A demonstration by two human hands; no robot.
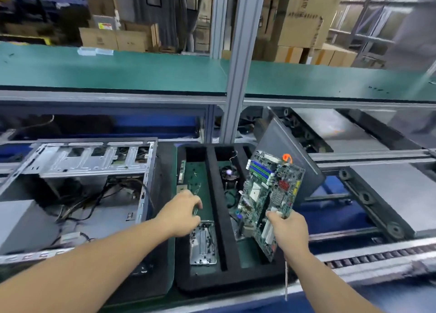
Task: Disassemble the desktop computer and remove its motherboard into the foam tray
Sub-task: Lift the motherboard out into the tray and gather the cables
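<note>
Right hand grips the motherboard by its near edge, fingers and thumb curled round the board, and holds it tilted up on edge above the right-hand slot of the foam tray, its long axis running away from the person and leaning up toward the far right. By size: the desktop computer lies opened at the left with loose cables inside and its bay cage up; just right of it the black foam tray has 2 long slots side by side, parted by a foam rib; a dark side panel leans behind the tray. The board hangs directly over the right slot, which already holds a cooler fan at its far end, so I judge the coming move is a short drop and a flattening of the board, long axis matched to the slot. Left hand hovers over the left slot with fingers loosely curled; whether it pinches something small I cannot tell. A slim tool hangs below the right wrist.
</note>
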